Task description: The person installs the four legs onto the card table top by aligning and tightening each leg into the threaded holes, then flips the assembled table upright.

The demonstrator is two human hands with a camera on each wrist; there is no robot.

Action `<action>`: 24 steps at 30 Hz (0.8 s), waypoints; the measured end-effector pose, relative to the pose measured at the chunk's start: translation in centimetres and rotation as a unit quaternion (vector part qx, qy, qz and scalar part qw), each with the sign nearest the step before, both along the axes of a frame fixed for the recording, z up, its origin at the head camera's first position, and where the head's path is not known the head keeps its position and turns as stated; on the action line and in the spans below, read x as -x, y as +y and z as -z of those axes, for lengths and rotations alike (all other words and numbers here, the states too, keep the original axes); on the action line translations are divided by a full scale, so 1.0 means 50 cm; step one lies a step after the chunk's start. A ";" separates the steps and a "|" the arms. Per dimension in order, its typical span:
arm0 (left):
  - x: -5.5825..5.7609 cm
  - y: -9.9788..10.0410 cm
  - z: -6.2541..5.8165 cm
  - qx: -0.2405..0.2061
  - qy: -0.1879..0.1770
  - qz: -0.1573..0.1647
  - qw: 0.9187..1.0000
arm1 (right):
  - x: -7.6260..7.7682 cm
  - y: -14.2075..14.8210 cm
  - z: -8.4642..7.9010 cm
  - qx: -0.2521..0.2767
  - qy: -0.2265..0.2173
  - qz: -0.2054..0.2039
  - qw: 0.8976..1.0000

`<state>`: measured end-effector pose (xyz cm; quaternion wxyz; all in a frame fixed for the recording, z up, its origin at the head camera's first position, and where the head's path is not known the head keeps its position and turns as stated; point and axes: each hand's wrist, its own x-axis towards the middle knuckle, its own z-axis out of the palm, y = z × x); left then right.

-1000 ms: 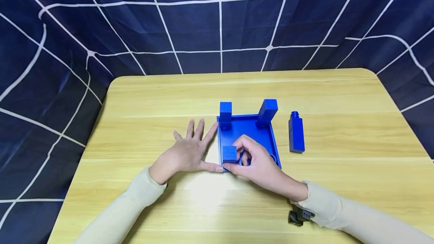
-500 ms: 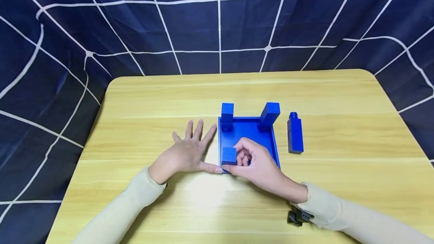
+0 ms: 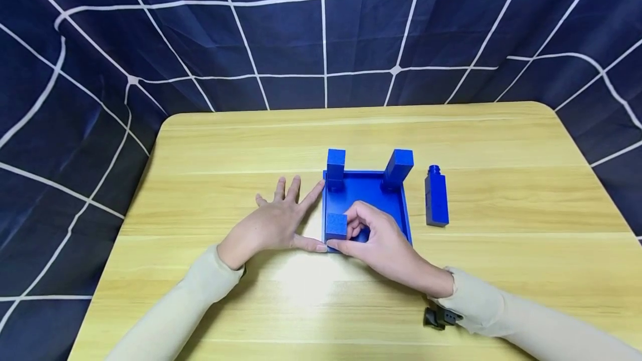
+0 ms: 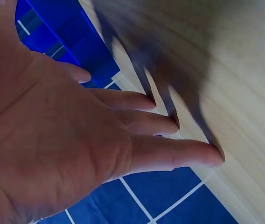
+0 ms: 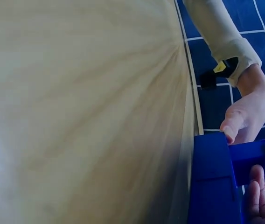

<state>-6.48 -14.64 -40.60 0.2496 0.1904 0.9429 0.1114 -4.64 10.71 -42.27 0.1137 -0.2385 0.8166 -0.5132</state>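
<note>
A shallow square blue tray-like panel point(image 3: 368, 198) with a raised rim lies on the table, looking like a small upturned tabletop. Two square blue legs stand at its far corners, the left leg point(image 3: 336, 161) and the right leg point(image 3: 399, 165). At the near left corner my right hand point(image 3: 383, 241) pinches a third upright blue leg point(image 3: 336, 224) between thumb and curled fingers. In the right wrist view that leg point(image 5: 249, 156) meets the panel's corner. My left hand point(image 3: 276, 226) lies spread on the table, its thumb and index fingertips right at the panel's left edge.
A loose blue leg point(image 3: 437, 196) with a threaded end lies right of the panel on the wooden table point(image 3: 225, 144). A dark blue curtain point(image 3: 281, 38) with white lines hangs behind the table and along both sides. A black wrist camera point(image 3: 441, 317) sits under the right sleeve.
The right fingers have shifted slightly around the near left leg, which stays at its corner. The left hand keeps its place beside the panel, with the index fingertip now closer to the edge.
</note>
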 end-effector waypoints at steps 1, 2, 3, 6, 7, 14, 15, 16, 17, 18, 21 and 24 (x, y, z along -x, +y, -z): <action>0.001 -0.001 -0.001 0.000 0.000 0.000 1.000 | 0.002 -0.002 0.000 -0.002 0.000 0.000 1.000; 0.002 -0.001 -0.002 0.000 0.000 0.000 1.000 | 0.004 -0.003 0.000 -0.003 0.001 -0.001 1.000; 0.003 -0.002 -0.003 0.001 -0.001 0.001 1.000 | 0.005 -0.004 -0.001 -0.006 0.001 -0.002 1.000; 0.008 -0.002 -0.005 0.008 -0.001 0.007 1.000 | 0.009 -0.005 -0.002 -0.009 0.001 -0.006 1.000; 0.011 -0.001 -0.007 0.013 -0.003 0.008 1.000 | 0.010 -0.006 -0.003 -0.008 0.002 -0.007 1.000; 0.027 0.008 -0.021 0.025 -0.022 -0.001 0.999 | 0.021 -0.003 -0.005 -0.010 -0.011 -0.025 1.000; 0.027 0.010 -0.022 0.025 -0.024 -0.003 0.999 | 0.021 -0.001 -0.005 -0.015 -0.013 -0.029 0.999; 0.028 0.012 -0.024 0.027 -0.026 -0.005 0.999 | 0.021 0.001 -0.005 -0.018 -0.015 -0.034 0.999; 0.028 0.013 -0.024 0.028 -0.028 -0.007 0.999 | 0.021 0.003 -0.004 -0.022 -0.016 -0.037 0.999; 0.028 0.015 -0.024 0.030 -0.029 -0.009 0.999 | 0.022 0.006 -0.004 -0.023 -0.017 -0.041 0.999; 0.026 0.020 -0.024 0.038 -0.029 -0.015 0.999 | 0.024 0.018 -0.003 -0.023 -0.018 -0.060 0.998; 0.026 0.024 -0.019 0.044 -0.027 -0.016 0.999 | 0.029 0.038 -0.003 -0.010 -0.016 -0.077 0.997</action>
